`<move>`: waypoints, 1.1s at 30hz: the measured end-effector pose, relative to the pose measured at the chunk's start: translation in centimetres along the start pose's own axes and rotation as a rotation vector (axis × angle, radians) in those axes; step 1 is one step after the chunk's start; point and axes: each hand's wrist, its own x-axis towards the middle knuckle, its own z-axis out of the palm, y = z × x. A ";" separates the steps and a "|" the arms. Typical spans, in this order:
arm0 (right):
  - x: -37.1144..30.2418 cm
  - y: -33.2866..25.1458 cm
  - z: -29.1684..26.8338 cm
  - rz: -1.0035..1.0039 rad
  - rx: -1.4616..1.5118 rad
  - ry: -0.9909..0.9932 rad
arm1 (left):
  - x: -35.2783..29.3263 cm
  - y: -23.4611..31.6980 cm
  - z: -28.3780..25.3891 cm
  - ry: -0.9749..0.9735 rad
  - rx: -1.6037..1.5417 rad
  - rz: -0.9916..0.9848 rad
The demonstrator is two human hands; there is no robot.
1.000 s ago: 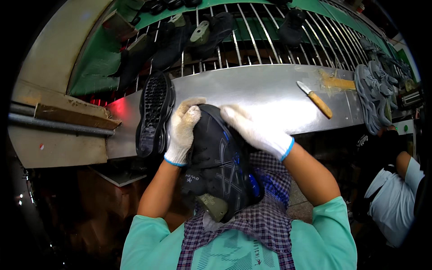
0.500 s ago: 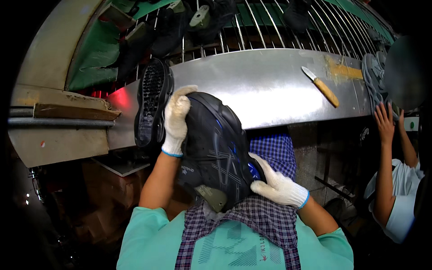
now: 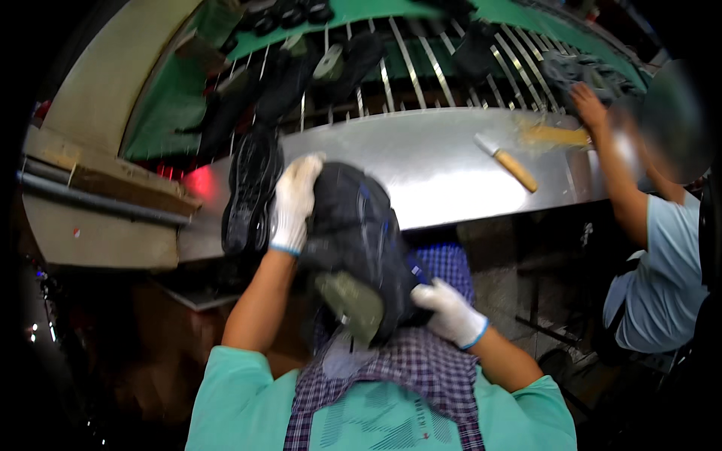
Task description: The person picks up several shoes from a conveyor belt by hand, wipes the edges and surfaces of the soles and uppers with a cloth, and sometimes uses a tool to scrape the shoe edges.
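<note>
A black shoe upper [image 3: 350, 225] with blue accents is held in front of my body, over the table's near edge. An olive-green shoe last [image 3: 351, 304] shows in its opening, on the side toward me. My left hand [image 3: 295, 197], in a white knit glove, grips the upper's far left edge with fingers wrapped round it. My right hand [image 3: 450, 312], also gloved, is closed on its near right side, by a blue patch. Motion blurs the upper. Beside my left hand a black shoe sole [image 3: 252, 192] lies on the metal table.
A knife with a wooden handle [image 3: 515, 170] lies on the metal table [image 3: 421, 143]. Beyond is a rack of metal rods [image 3: 425, 64] carrying several black shoes on lasts. At right a co-worker's hand [image 3: 587, 105] touches grey shoes [image 3: 583, 71]. A beige machine housing [image 3: 105, 233] stands at left.
The upper has turned and tilted in my hands, showing more of the green last. The co-worker's hands have moved farther away along the rack with the grey shoes. My view has shifted slightly.
</note>
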 end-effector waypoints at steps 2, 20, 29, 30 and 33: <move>0.9 1.3 -0.7 0.042 -0.126 0.019 | -1.4 0.6 0.9 0.029 -0.215 -0.061; 5.2 -33.9 -4.7 -0.610 -0.030 0.273 | -5.1 3.1 -0.1 0.102 0.075 0.067; 11.1 -45.2 -15.8 -0.806 -1.595 1.673 | -4.3 3.0 -0.4 0.074 0.307 0.129; 11.8 -45.1 -15.4 -1.018 -1.896 1.622 | -4.1 3.4 0.0 0.061 0.346 0.144; 17.3 -44.0 -11.4 -1.227 -2.078 1.269 | -2.8 4.4 0.6 0.015 0.430 0.226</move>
